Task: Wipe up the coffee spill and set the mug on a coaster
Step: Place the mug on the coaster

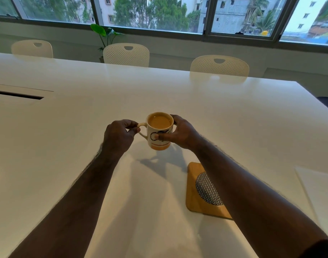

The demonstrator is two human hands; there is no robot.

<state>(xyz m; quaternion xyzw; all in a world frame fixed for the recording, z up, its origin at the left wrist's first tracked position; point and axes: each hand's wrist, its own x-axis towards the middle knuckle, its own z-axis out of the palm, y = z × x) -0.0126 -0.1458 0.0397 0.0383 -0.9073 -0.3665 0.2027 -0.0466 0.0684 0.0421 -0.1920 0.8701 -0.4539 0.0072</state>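
Observation:
A white mug (pixel 159 133) with an orange base band and black markings holds milky coffee. It hangs above the white table (pixel 234 112), casting a shadow below it. My left hand (pixel 120 135) pinches the mug's handle. My right hand (pixel 180 135) wraps the mug's right side, thumb across the front. A square wooden coaster (pixel 194 200) with a round woven black-and-white inlay lies on the table nearer to me and to the right, partly hidden by my right forearm. I see no coffee spill on the table.
A white sheet or cloth (pixel 321 190) lies at the right edge. A cable slot (pixel 16 94) is cut into the table at the left. Three white chairs (pixel 127 54) stand along the far side, with a potted plant (pixel 105 34) under the windows.

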